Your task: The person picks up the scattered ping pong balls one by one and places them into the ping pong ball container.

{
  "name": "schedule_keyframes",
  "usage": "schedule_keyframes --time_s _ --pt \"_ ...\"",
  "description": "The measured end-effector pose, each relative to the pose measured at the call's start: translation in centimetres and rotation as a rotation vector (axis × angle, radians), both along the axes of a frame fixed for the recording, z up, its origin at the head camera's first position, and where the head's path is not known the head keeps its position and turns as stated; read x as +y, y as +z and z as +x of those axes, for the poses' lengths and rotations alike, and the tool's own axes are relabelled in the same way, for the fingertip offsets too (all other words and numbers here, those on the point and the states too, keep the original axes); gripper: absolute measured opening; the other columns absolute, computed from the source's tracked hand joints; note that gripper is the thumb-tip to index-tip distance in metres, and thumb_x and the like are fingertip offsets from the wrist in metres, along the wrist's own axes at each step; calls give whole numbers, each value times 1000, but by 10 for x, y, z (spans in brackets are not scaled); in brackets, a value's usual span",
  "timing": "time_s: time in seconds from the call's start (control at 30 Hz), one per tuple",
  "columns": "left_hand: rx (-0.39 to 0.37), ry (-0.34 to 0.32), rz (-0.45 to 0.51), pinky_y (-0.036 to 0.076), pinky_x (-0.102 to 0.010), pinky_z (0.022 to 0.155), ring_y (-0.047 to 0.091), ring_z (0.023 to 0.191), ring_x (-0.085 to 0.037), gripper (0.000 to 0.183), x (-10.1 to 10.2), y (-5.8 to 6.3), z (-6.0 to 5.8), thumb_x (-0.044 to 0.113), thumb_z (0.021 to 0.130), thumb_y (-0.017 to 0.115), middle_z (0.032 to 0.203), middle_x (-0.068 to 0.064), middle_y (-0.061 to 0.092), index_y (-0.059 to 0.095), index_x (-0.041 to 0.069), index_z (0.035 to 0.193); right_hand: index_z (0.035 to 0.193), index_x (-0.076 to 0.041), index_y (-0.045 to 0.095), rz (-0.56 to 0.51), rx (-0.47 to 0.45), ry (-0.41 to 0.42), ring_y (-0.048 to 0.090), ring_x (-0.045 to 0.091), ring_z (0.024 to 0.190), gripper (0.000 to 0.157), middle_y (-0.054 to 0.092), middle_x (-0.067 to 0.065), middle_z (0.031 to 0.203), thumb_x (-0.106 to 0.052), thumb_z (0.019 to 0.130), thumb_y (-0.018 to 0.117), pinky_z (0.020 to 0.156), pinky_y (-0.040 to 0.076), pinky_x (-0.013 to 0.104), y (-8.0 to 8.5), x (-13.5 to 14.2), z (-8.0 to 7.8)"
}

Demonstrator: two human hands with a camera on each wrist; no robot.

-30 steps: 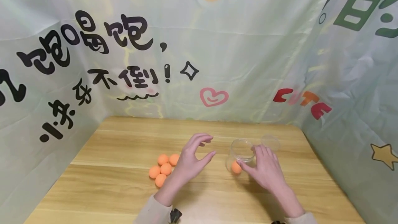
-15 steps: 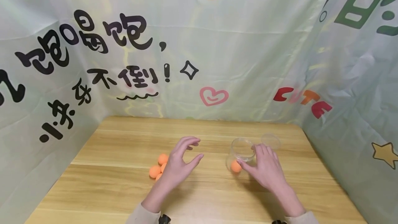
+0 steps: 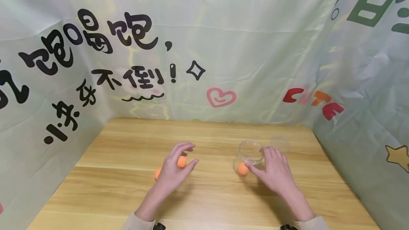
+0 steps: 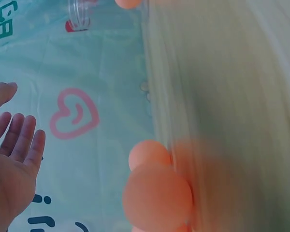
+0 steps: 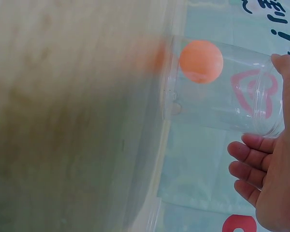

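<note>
"CUTE" (image 3: 317,103), "喝饱" (image 3: 119,33), "不倒!" (image 3: 138,77) on cloth (image 3: 262,59)

Jar (image 5: 212,106): clear, smooth and glossy, glass or plastic unclear
Balls (image 4: 157,197): matt, smooth, plastic-looking
Desk (image 3: 217,201): smooth wood-grain, faint sheen
Backdrop (image 3: 255,56): creased cloth, soft sheen

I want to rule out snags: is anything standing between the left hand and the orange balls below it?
Nothing visible does: the left wrist view shows only open space between the left hand and the orange balls.
</note>
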State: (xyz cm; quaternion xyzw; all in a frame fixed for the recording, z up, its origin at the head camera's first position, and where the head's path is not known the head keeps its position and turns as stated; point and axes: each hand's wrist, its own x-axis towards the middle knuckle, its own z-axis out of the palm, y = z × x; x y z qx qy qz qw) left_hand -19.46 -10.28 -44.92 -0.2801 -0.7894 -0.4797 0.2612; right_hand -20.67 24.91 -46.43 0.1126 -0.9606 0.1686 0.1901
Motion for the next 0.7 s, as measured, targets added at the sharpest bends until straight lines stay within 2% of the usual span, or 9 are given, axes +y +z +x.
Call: schedule_keyframes --time_s 0.07,0.3,0.53,0.7 --pt "-17 12 -6 56 -29 93 63 113 -17 51 -3 -1 0 3 87 83 131 -1 63 64 12 134 122 3 58 0 3 0 56 44 114 74 62 21 115 -61 87 76 99 45 62 0 0 0" --pt "19 46 -29 59 -34 86 63 107 -17 54 -17 -9 1 0 84 85 131 -2 63 65 12 133 120 2 58 1 6 5 56 44 113 73 62 20 113 -60 87 76 98 45 62 1 0 0" --pt "2 67 -62 58 -31 87 63 111 -18 52 -34 -11 7 0 85 84 131 -2 64 65 11 132 120 3 58 0 0 3 56 44 113 73 62 20 113 -60 87 76 99 44 62 2 -1 0" --pt "-30 67 -64 59 -34 86 62 111 -18 51 -46 -14 8 0 85 84 129 -4 65 66 12 131 121 3 58 -6 -3 0 56 44 114 74 62 20 114 -61 87 76 100 44 63 3 -1 1"
